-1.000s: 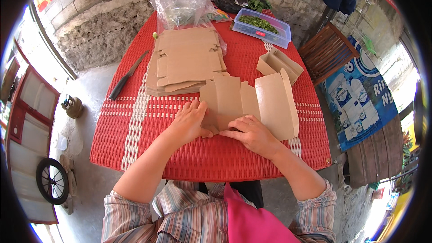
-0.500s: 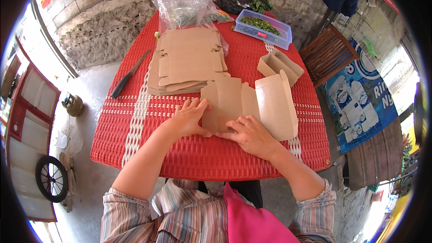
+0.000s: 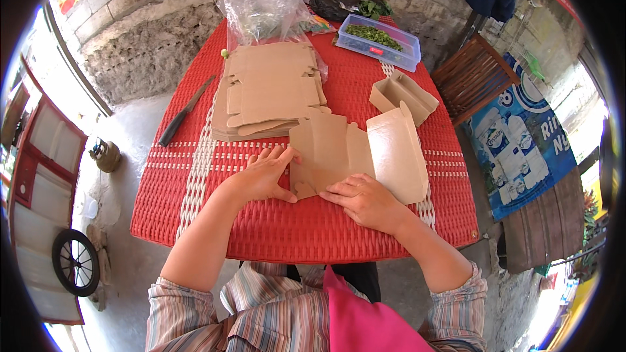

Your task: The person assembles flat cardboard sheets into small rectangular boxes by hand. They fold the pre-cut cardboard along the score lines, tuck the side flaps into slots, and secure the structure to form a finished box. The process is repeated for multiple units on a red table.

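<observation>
A partly folded brown cardboard box (image 3: 328, 146) lies on the red woven table in front of me, its shiny lid panel spread to the right. Against its left edge rests my left hand (image 3: 264, 175), thumb and fingers apart, the fingertips touching the card. My right hand (image 3: 366, 201) is at the near edge, fingers together and bent over the card there. A small flap sticks out at the near left corner, between the two hands. Just beyond, a stack of flat box blanks (image 3: 270, 88) touches the box's far left corner.
A folded open box (image 3: 404, 99) stands at the right. Behind it is a clear plastic tub (image 3: 378, 44) of chopped greens. A dark-handled knife (image 3: 186, 112) lies left of the stack. Plastic bags (image 3: 261, 10) sit at the far end, and a wooden chair (image 3: 473, 78) stands right.
My right hand has slid slightly right and nearer along the box's near edge, uncovering the small corner flap. My left hand has shifted slightly left, its thumb off the card.
</observation>
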Demonstrator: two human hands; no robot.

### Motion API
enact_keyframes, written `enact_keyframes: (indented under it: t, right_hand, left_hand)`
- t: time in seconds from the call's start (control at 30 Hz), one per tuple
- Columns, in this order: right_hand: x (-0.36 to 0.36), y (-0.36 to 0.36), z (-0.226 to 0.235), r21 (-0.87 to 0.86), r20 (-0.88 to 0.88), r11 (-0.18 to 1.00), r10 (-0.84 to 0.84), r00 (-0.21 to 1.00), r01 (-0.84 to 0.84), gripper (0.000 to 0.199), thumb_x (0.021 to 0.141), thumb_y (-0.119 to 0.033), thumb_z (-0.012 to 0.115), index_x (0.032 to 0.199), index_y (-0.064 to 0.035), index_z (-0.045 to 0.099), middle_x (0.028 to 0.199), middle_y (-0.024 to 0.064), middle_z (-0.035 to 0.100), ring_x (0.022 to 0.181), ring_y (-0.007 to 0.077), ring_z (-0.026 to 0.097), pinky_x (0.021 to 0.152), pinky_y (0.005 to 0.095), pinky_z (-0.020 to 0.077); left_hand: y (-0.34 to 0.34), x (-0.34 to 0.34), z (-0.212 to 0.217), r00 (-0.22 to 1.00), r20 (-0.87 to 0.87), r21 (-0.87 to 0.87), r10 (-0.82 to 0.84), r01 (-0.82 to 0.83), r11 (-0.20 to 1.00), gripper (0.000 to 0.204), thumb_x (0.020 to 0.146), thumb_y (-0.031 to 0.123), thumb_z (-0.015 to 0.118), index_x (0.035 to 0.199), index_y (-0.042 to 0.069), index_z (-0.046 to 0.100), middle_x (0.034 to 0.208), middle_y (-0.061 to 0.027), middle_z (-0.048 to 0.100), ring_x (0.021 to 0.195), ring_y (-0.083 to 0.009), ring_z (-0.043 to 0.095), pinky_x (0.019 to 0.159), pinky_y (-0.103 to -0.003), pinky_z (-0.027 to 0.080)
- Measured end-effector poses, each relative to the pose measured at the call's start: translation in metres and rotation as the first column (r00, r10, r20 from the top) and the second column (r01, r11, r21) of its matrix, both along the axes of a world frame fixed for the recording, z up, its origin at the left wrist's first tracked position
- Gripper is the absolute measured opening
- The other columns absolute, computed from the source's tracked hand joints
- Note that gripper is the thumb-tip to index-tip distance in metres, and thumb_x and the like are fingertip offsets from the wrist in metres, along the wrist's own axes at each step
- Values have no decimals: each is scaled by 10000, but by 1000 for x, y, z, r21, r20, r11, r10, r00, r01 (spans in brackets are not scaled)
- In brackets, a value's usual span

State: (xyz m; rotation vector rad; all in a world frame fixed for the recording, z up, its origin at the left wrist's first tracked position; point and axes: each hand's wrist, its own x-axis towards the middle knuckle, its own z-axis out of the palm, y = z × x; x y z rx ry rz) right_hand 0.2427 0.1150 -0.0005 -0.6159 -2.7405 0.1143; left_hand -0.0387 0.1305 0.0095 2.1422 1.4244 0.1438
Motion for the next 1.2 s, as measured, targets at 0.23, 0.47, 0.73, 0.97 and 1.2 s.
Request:
enact_keyframes:
  t: [0.23, 0.47, 0.73, 0.97, 1.2]
  right_hand:
    - [-3, 1, 2, -24, 40, 999, -24, 999, 25, 379, 837, -80, 624, 1209, -86, 694, 1073, 7, 612, 1015, 194, 595, 953, 355, 451]
    - [-4, 2, 3, -71, 42, 997, -25, 999, 28, 341, 814, -40, 631, 1146, -48, 712, 1073, 36, 632, 992, 238, 600, 959, 380, 469]
    - [17, 3, 4, -226, 20, 970, -84, 996, 87, 292, 802, -10, 629, 1083, -6, 710, 1098, 74, 640, 1061, 271, 610, 937, 375, 518]
    - [39, -4, 10, -260, 30, 954, -149, 988, 152, 301, 823, 3, 629, 1112, -10, 713, 1156, 91, 631, 1084, 268, 615, 948, 356, 516]
    - [52, -27, 30, -142, -43, 953, -276, 960, 268, 538, 866, -249, 740, 1367, -120, 592, 1313, 90, 604, 1241, 276, 565, 1117, 464, 398]
  left_hand:
    - [-15, 25, -8, 983, -39, 187, 179, -169, 968, 805, 708, 480, 847, 1313, 135, 443, 1296, -144, 464, 1289, -374, 425, 1073, -595, 304]
    - [-19, 38, -18, 979, -17, 292, 205, -191, 937, 793, 731, 491, 832, 1323, 127, 448, 1273, -161, 463, 1263, -379, 432, 1036, -585, 322]
    - [-18, 38, -14, 976, -30, 231, 217, -204, 951, 801, 735, 491, 831, 1339, 138, 440, 1306, -176, 447, 1290, -413, 412, 1080, -618, 285]
    - [-18, 42, -11, 978, 34, 222, 205, -208, 953, 770, 728, 454, 843, 1319, 143, 459, 1299, -168, 452, 1289, -418, 401, 1081, -606, 287]
    - [-16, 32, -11, 912, 387, 174, 137, -219, 960, 385, 798, 194, 796, 1109, 63, 610, 1162, -126, 558, 1083, -288, 547, 956, -396, 426]
